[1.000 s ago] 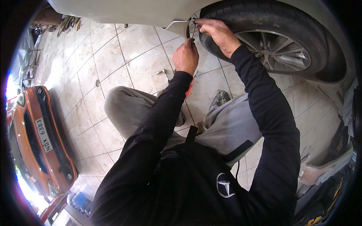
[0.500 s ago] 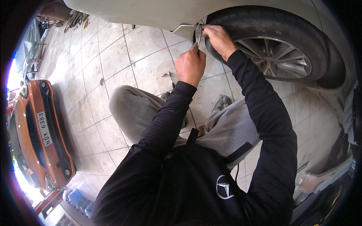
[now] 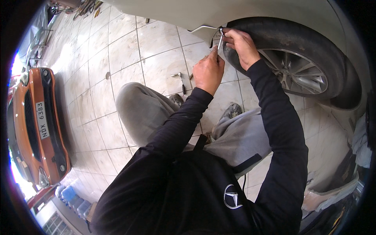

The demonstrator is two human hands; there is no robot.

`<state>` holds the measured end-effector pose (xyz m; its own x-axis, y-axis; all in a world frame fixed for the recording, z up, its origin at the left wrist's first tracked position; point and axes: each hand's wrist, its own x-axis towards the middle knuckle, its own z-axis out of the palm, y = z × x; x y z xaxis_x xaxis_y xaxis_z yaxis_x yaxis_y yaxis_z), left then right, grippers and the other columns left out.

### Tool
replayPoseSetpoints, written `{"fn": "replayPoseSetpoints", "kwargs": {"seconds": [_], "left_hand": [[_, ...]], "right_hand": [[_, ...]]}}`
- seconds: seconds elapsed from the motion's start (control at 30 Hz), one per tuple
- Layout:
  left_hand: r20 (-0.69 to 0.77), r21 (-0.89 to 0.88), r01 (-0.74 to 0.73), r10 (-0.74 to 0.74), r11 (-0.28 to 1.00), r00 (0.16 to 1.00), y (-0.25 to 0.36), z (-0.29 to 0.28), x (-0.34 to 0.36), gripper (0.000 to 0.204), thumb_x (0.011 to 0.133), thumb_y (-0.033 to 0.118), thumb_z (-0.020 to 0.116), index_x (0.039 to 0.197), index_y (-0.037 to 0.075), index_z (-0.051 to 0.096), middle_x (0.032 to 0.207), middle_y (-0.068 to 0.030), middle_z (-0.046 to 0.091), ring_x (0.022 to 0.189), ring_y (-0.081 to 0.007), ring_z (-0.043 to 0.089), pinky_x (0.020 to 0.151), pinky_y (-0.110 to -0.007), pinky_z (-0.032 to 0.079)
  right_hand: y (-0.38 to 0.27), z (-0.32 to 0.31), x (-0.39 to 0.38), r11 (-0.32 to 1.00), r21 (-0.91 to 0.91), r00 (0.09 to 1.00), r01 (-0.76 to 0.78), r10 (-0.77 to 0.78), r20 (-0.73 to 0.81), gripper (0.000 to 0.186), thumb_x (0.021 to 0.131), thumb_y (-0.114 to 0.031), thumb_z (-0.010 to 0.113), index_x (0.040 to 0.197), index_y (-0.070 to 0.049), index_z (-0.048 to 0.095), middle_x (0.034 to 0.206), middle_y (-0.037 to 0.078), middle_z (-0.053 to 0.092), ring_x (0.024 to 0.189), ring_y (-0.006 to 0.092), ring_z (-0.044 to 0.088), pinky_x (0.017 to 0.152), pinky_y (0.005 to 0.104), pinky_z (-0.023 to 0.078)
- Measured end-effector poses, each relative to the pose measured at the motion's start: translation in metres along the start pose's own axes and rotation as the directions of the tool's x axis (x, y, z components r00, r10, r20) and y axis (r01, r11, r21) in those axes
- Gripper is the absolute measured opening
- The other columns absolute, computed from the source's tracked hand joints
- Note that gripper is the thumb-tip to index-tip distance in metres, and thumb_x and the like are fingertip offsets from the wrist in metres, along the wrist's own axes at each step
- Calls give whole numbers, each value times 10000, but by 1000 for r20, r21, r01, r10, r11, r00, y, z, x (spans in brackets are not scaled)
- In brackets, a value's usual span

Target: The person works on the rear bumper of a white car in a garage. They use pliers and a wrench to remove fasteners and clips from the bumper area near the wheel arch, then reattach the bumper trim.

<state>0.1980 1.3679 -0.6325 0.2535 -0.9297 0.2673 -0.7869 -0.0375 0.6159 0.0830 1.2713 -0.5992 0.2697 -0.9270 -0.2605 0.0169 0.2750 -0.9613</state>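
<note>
My left hand [image 3: 209, 72] is closed around the lower end of a slim metal wrench [image 3: 220, 41], its index finger stretched along the shaft. The wrench points up to the edge of the pale car's wheel arch, just left of the tyre [image 3: 284, 33]. At its upper end, the fingers of my right hand [image 3: 243, 49] are bent around the small head; what they press on there is hidden. Beside them the thin arch lip [image 3: 204, 27] sticks out from the car body [image 3: 168, 11].
A ratchet with a dark handle [image 3: 183, 87] lies on the tiled floor [image 3: 125, 58], left of my left hand. An orange car [image 3: 47, 129] stands at the far left. Bottles [image 3: 76, 201] are at the lower left, and plastic-wrapped material [image 3: 333, 196] at the lower right.
My view has shifted, so the car and wheel sit lower and further right. The floor ratchet, partly covered by my left arm before, now shows fully. Both hands remain at the wrench.
</note>
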Motion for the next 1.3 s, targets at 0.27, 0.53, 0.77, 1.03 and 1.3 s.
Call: {"fn": "replayPoseSetpoints", "kwargs": {"seconds": [0.27,0.53,0.77,1.03,1.3], "left_hand": [[279,-591,302,-162,748,946,16,-7,6,399,934,207,608,1243,-46,599,666,-90,669,520,-130,613,489,-285,478],[498,-816,530,-182,230,848,18,-20,15,331,984,195,560,1201,-54,582,755,-83,677,580,-121,604,523,-240,474],[-17,-219,48,-53,974,998,-63,70,17,202,959,210,568,1044,59,673,818,-178,710,714,-363,686,641,-445,539],[56,-87,-29,34,996,998,-45,56,27,146,909,163,559,1008,81,630,881,-193,689,811,-393,669,693,-495,524],[189,-234,85,-40,969,981,-1,-1,10,324,917,214,592,1126,-32,625,794,-163,706,641,-274,684,627,-372,531]], "right_hand": [[5,0,7,985,172,999,-25,19,34,360,901,-218,557,1175,3,631,1051,51,661,993,148,603,915,321,442],[4,-8,11,966,247,992,-79,53,110,276,955,-230,490,1107,-29,603,1049,42,637,1007,149,576,936,323,428],[3,-8,10,996,88,996,-33,26,83,440,945,-251,498,1285,19,571,1313,108,593,1228,212,531,1083,379,346],[1,3,-1,994,9,993,107,-106,-54,255,887,-237,556,914,-20,687,831,-25,602,793,97,492,760,265,376],[-4,-8,2,1000,-3,999,-8,8,50,383,924,-248,528,1206,-10,630,1161,54,647,1127,156,581,1025,345,390]]}}
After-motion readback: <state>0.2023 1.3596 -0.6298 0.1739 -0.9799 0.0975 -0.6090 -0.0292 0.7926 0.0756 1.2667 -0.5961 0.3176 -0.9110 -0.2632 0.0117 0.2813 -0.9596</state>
